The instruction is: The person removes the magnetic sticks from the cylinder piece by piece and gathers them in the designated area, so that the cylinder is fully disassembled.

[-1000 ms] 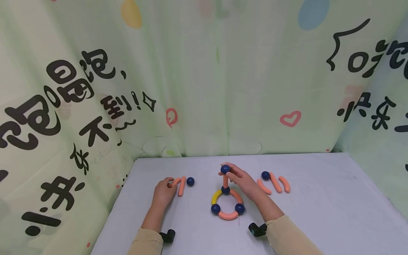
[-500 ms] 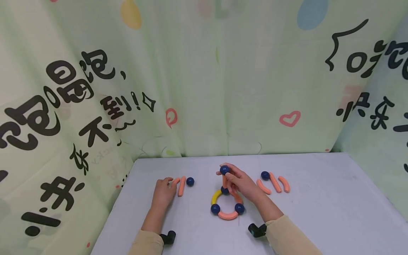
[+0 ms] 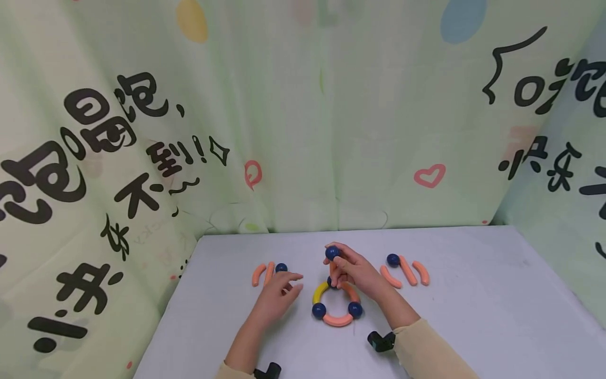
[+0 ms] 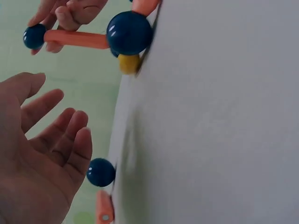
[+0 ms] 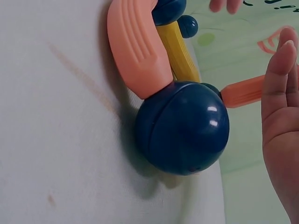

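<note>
On the table lies a ring of curved magnetic rods, one yellow rod [image 3: 319,292] and the others orange-pink, joined by blue balls [image 3: 319,310]. From the ring's far ball a straight orange rod [image 4: 77,39] stands up, capped by another blue ball [image 3: 332,252]. My right hand [image 3: 358,271] pinches that top ball, its fingers also beside the rod and partly covering it in the head view. Left of the ring, my left hand [image 3: 279,297] hovers with loosely bent, parted fingers and nothing in them. Its palm and fingers show plainly in the left wrist view.
Behind my left hand lie a curved orange rod [image 3: 258,275], a straight rod [image 3: 269,272] and a blue ball [image 3: 281,267]. On the right are a blue ball [image 3: 393,260], a straight rod [image 3: 408,271] and two curved rods [image 3: 421,273]. A printed curtain [image 3: 293,131] hangs behind the table.
My left hand has left the curved rod on the left and moved right, towards the ring, with nothing in it. My right hand has stayed at the top ball, its fingers slightly lower.
</note>
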The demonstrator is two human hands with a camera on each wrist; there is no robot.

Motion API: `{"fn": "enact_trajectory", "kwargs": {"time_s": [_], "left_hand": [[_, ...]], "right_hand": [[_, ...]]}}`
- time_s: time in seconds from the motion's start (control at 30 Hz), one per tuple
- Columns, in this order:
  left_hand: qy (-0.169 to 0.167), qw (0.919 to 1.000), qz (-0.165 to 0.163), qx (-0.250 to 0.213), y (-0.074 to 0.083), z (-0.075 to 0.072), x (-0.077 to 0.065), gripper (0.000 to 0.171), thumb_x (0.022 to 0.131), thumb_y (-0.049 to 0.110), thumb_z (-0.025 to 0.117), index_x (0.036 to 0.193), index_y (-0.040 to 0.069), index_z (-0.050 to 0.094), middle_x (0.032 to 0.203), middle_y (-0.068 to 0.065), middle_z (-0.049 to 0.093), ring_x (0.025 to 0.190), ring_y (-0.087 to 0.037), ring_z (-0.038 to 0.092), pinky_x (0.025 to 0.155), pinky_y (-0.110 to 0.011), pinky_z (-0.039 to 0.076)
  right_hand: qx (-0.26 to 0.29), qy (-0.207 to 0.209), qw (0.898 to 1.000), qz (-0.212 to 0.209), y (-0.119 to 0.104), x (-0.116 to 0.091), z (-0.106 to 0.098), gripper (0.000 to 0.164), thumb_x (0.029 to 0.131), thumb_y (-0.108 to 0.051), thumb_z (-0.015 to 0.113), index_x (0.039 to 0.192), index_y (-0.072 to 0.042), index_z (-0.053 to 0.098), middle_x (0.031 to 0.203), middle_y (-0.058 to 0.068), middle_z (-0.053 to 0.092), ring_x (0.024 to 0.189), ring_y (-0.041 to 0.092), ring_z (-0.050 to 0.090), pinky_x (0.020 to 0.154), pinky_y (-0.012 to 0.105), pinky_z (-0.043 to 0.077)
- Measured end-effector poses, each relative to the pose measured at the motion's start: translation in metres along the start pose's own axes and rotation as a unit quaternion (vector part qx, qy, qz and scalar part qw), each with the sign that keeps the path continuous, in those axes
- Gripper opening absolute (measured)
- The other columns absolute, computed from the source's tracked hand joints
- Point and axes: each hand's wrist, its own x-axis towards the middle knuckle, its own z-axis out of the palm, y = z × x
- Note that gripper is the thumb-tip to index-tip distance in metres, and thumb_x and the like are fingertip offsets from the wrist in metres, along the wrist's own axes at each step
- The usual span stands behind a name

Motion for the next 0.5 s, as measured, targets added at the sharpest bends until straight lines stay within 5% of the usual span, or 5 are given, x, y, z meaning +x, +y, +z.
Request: {"fn": "enact_trajectory", "kwargs": {"time_s": [0.2,0.37,0.5], "left_hand": [[-0.087,0.9956,-0.007,-0.032,-0.001,0.025,-0.003,0.037,0.095,0.043,0.063,0.129,0.028,0.064,0.129,0.006,0.059,0.092,-0.007,0.057,0.079,-0.028,0.05],[-0.121,0.9918,0.016,-0.038,-0.001,0.034,-0.005,0.046,0.091,0.051,0.066,0.131,0.03,0.062,0.135,0.008,0.056,0.099,-0.005,0.06,0.084,-0.027,0.052],[-0.13,0.9906,0.04,-0.013,-0.002,0.039,-0.007,0.048,0.089,0.051,0.068,0.132,0.032,0.062,0.138,0.01,0.054,0.114,-0.009,0.059,0.098,-0.034,0.052]], "right_hand": [[-0.004,-0.004,1.0,-0.009,0.002,0.002,0.0,0.044,0.106,-0.038,0.043,0.145,-0.019,0.039,0.116,0.01,0.06,0.073,0.022,0.066,0.075,0.036,0.057],[-0.014,0.006,1.0,-0.002,0.002,0.003,0.0,0.046,0.105,-0.042,0.041,0.145,-0.02,0.039,0.118,0.025,0.054,0.072,0.024,0.066,0.072,0.034,0.056],[-0.029,0.018,0.999,0.01,-0.001,0.003,0.001,0.052,0.104,-0.047,0.04,0.148,-0.018,0.036,0.12,0.023,0.054,0.071,0.024,0.067,0.07,0.032,0.055]]}}
